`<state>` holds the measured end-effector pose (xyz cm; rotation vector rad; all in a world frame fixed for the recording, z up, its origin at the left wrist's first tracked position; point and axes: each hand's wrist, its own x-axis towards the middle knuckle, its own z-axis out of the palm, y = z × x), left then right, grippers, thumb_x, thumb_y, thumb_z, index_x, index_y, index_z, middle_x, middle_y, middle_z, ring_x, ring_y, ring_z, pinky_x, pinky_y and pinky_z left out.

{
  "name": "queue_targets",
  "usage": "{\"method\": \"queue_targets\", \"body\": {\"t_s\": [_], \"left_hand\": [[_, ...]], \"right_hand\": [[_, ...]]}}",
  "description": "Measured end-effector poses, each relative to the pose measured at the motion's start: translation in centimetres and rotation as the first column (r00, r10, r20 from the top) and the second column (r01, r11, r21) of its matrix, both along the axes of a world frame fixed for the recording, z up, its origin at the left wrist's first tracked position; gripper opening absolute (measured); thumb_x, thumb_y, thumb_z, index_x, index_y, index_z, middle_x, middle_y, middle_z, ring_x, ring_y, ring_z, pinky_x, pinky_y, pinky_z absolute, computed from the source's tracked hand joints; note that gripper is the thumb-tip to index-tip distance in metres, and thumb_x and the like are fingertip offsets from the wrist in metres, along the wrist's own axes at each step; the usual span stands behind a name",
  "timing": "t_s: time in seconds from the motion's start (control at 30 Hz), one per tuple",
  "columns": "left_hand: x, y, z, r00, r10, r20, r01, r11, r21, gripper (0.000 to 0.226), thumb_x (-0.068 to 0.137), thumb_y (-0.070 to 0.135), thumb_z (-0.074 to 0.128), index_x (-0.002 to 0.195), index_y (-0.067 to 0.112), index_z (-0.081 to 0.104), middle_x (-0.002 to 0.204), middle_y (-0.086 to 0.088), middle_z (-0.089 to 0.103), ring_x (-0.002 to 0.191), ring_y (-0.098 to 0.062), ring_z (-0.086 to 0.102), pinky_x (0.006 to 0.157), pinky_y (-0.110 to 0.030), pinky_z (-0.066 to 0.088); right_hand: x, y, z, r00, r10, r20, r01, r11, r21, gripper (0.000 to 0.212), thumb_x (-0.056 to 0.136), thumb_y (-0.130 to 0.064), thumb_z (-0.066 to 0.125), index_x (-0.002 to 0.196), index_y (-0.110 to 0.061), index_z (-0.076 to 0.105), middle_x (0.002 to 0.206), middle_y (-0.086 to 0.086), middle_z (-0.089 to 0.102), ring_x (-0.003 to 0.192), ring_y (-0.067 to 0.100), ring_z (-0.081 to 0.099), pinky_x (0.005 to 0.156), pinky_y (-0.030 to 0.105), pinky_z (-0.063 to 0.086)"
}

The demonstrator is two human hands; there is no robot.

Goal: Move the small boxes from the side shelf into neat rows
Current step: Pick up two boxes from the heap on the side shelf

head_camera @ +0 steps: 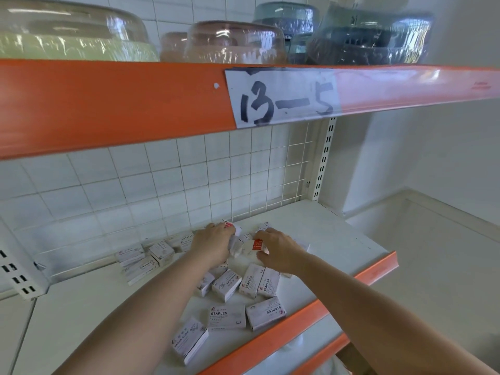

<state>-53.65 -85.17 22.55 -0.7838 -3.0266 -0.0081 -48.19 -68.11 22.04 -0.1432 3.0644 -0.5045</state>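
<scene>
Several small white boxes marked STAPLES (226,317) and PAPER CLIPS (190,339) lie scattered on the white shelf (349,239). Both my arms reach to the middle of the pile. My left hand (212,240) grips a white box (234,246) near the back. My right hand (278,251) pinches a white box with a red label (257,244) right beside it. More boxes (146,257) lie in a loose group at the left, against the back wall. Some boxes under my hands are hidden.
An orange shelf edge (108,104) with a paper sign "13-5" (284,96) hangs overhead, with plastic-wrapped bowls (235,41) on top. The lower shelf has an orange front lip (311,315). A white wire grid (270,171) and tiled wall stand behind. A white wall lies to the right.
</scene>
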Motion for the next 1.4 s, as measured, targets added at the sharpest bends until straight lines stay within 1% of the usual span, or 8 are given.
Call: {"method": "queue_targets", "body": {"t_s": [0.17,0.4,0.53,0.73,0.87,1.0,1.23,1.4], "left_hand": [[0.5,-0.5,0.3,1.000,0.004,0.020,-0.004,1.000,0.001,0.033,0.088,0.014,0.050,0.119,0.021,0.052,0.115,-0.003,0.052,0.108,-0.025,0.051,0.073,-0.032,0.038],[1.2,-2.6,0.7,0.999,0.016,0.037,-0.016,1.000,0.004,0.050,0.088,0.022,0.053,0.137,0.030,0.041,0.123,-0.006,0.048,0.113,-0.026,0.049,0.083,-0.035,0.044],[1.9,-4.3,1.1,1.000,0.010,0.029,-0.010,1.000,0.002,0.056,0.088,0.024,0.055,0.140,0.033,0.038,0.124,-0.006,0.046,0.115,-0.025,0.048,0.082,-0.034,0.043],[3.0,-7.0,1.3,0.999,0.023,-0.033,-0.023,1.000,0.001,0.032,0.087,0.017,0.052,0.119,0.022,0.052,0.117,-0.005,0.049,0.111,-0.026,0.050,0.071,-0.030,0.036],[3.9,-9.0,1.3,0.997,0.063,-0.051,-0.063,0.998,-0.001,0.034,0.088,0.021,0.051,0.122,0.022,0.049,0.116,-0.007,0.049,0.109,-0.028,0.051,0.076,-0.034,0.040],[5.2,-11.1,1.1,0.988,0.133,-0.074,-0.131,0.991,0.031,0.026,0.089,0.025,0.050,0.114,0.020,0.052,0.112,-0.006,0.050,0.107,-0.029,0.052,0.071,-0.032,0.037],[9.3,-14.8,0.6,0.962,0.270,-0.041,-0.267,0.961,0.071,0.037,0.087,0.030,0.054,0.123,0.024,0.050,0.119,-0.005,0.049,0.113,-0.027,0.050,0.077,-0.033,0.039],[12.4,-17.9,0.2,0.932,0.362,-0.022,-0.361,0.932,0.039,0.035,0.089,0.031,0.053,0.122,0.022,0.048,0.114,-0.005,0.049,0.109,-0.027,0.050,0.074,-0.031,0.035]], "right_hand": [[0.5,-0.3,0.3,1.000,0.005,-0.007,-0.005,0.999,-0.033,0.042,0.091,-0.016,0.054,0.133,-0.013,0.051,0.122,0.008,0.051,0.107,0.029,0.056,0.086,0.032,0.047],[1.0,-2.5,1.2,0.999,-0.026,-0.034,0.028,0.998,0.055,0.034,0.092,-0.022,0.053,0.124,-0.011,0.048,0.118,0.005,0.050,0.101,0.027,0.055,0.076,0.032,0.043],[1.4,-4.3,1.8,1.000,0.005,-0.030,-0.001,0.989,0.148,0.039,0.096,-0.023,0.050,0.133,-0.013,0.045,0.118,0.006,0.050,0.102,0.026,0.055,0.075,0.030,0.042],[1.8,-6.9,2.8,0.997,0.056,-0.054,-0.043,0.974,0.222,0.044,0.097,-0.024,0.047,0.141,-0.018,0.041,0.129,0.005,0.047,0.109,0.029,0.056,0.085,0.037,0.049],[1.6,-8.7,3.0,0.991,0.117,-0.060,-0.100,0.968,0.228,0.042,0.098,-0.024,0.045,0.139,-0.017,0.044,0.136,0.004,0.043,0.110,0.030,0.056,0.086,0.040,0.051],[1.5,-10.6,2.9,0.974,0.212,-0.082,-0.186,0.950,0.250,0.041,0.100,-0.023,0.041,0.141,-0.017,0.041,0.133,0.006,0.042,0.110,0.029,0.056,0.077,0.032,0.047],[2.1,-14.2,1.8,0.927,0.369,-0.062,-0.341,0.902,0.263,0.042,0.100,-0.024,0.042,0.141,-0.018,0.039,0.133,0.006,0.040,0.114,0.031,0.055,0.082,0.036,0.045],[3.2,-17.8,1.3,0.869,0.491,-0.058,-0.462,0.848,0.261,0.043,0.100,-0.024,0.042,0.143,-0.018,0.038,0.136,0.007,0.040,0.116,0.030,0.053,0.085,0.038,0.047]]}}
